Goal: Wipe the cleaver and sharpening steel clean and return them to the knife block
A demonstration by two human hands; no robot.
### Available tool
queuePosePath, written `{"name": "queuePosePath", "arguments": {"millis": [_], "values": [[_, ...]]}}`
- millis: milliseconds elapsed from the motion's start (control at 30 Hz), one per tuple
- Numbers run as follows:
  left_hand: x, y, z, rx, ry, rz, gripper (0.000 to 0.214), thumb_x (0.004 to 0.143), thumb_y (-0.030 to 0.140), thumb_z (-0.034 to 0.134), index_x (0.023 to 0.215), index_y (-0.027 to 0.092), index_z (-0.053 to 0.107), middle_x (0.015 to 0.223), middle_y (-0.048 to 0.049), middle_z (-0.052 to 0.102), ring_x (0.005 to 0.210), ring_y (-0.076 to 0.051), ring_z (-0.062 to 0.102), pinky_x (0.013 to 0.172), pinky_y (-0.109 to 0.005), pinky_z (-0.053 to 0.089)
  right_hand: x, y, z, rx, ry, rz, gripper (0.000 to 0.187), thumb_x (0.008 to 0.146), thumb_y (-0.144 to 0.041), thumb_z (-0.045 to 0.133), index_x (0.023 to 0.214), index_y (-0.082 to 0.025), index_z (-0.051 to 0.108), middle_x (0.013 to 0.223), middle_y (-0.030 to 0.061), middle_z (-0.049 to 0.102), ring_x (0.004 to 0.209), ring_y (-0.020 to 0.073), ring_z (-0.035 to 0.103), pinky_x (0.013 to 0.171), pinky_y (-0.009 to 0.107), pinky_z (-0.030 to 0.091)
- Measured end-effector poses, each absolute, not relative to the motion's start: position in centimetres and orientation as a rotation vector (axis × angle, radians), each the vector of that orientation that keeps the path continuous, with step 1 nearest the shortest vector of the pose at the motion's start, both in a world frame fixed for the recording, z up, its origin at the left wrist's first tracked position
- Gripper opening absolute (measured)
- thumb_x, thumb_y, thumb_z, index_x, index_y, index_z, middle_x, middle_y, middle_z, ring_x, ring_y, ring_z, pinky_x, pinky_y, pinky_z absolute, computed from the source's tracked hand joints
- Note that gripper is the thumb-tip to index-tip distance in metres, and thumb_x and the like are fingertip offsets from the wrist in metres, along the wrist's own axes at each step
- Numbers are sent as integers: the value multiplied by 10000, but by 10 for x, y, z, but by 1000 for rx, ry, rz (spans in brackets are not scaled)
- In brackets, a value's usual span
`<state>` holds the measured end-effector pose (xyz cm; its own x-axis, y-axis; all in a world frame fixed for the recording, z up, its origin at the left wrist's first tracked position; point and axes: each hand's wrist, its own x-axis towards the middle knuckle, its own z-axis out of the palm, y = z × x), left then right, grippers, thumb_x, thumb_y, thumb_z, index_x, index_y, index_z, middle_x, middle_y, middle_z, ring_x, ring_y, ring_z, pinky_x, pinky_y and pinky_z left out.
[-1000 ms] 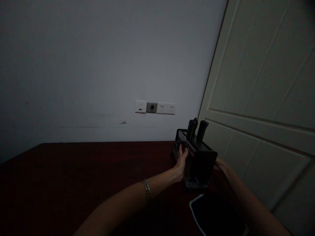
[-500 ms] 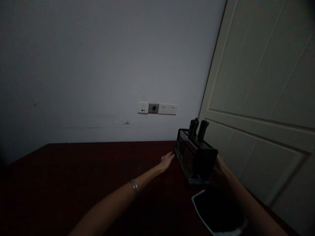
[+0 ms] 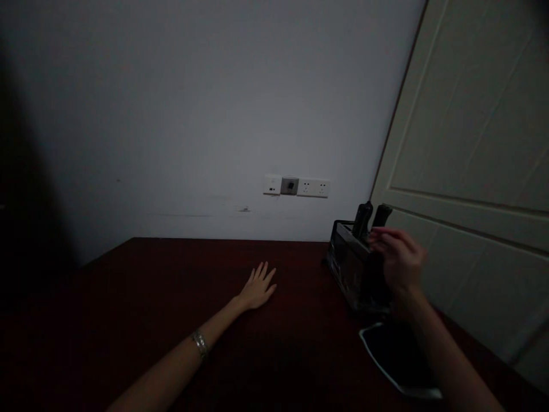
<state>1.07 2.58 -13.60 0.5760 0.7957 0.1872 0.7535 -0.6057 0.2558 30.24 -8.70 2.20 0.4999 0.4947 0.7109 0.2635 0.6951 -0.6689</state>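
A dark boxy knife block [image 3: 347, 266] stands on the right part of the table. Two black handles stick up from its top, the left handle [image 3: 362, 218] and the right handle [image 3: 382, 216]. My right hand [image 3: 398, 257] is raised at the block's right front, close below the right handle and hiding part of the block. Its fingers are bent and blurred, and whether they touch anything cannot be seen. My left hand [image 3: 257, 288] lies palm down with spread fingers on the table, left of the block and holding nothing.
The dark red table [image 3: 193, 269] meets a pale wall with a row of sockets [image 3: 297, 186]. A flat dark piece with a light rim [image 3: 381, 357] lies in front of the block, partly behind my right forearm. A white panelled door [image 3: 480, 171] borders the right side.
My left hand has moved away from the block's side to the left, onto the table. My right hand has come up from behind the block's right side to near its top. The view has shifted left.
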Motion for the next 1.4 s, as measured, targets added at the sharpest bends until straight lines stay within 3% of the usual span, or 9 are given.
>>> {"name": "queuePosePath", "arguments": {"millis": [100, 167, 267, 333, 400, 567, 1400], "values": [[-5, 12, -138, 2647, 1347, 416, 598, 903, 508, 207, 1425, 219, 187, 1502, -88, 41, 1374, -240, -20, 1082, -442, 73, 234, -78, -6, -1033, -1545, 188, 239, 773, -343, 521, 905, -195, 654, 917, 68, 668, 873, 204, 610, 773, 361, 479], [-14, 4, -140, 2633, 1382, 414, 608, 901, 509, 207, 1426, 201, 191, 1499, -104, 50, 1373, -253, -11, 1080, -455, 68, 201, -66, -37, -1134, -1783, 231, 341, 819, -364, 456, 1064, -193, 620, 1119, 88, 623, 1053, 209, 555, 940, 387, 399], [-25, -4, -142, 2620, 1437, 404, 633, 896, 510, 217, 1423, 160, 204, 1493, -127, 70, 1372, -268, -3, 1078, -469, 55, 171, -48, -86, -1337, -2074, 234, 539, 851, -416, 385, 1296, -119, 451, 1409, 140, 359, 1295, 220, 326, 1055, 382, 260], [-29, -8, -144, 2617, 1464, 385, 651, 891, 514, 219, 1418, 132, 219, 1488, -144, 86, 1371, -278, -2, 1076, -480, 50, 162, -41, -111, -1480, -2243, 207, 605, 859, -453, 355, 1366, -122, 346, 1478, 117, 201, 1360, 237, 153, 1082, 431, 167], [-31, -9, -145, 2618, 1470, 361, 657, 888, 519, 214, 1412, 122, 239, 1484, -155, 99, 1370, -287, 3, 1072, -492, 47, 157, -38, -127, -1599, -2340, 206, 617, 873, -476, 300, 1394, -145, 286, 1494, 89, 131, 1372, 238, 80, 1083, 475, 104], [-30, -8, -149, 2588, 1468, 319, 635, 887, 519, 211, 1406, 157, 266, 1483, -140, 127, 1366, -303, 62, 1066, -506, 61, 154, -38, -135, -1673, -2397, 251, 616, 893, -495, 201, 1399, -150, 276, 1480, 93, 192, 1364, 229, 138, 1080, 492, 73], [-26, -11, -146, 2680, 1554, 284, 571, 899, 481, 250, 1385, 189, 314, 1463, -138, 221, 1349, -300, 169, 1065, -500, 168, 159, -34, -142, -1645, -2383, 177, 569, 897, -469, 237, 1380, -180, 321, 1460, 70, 261, 1352, 210, 193, 1084, 474, 107]]}}
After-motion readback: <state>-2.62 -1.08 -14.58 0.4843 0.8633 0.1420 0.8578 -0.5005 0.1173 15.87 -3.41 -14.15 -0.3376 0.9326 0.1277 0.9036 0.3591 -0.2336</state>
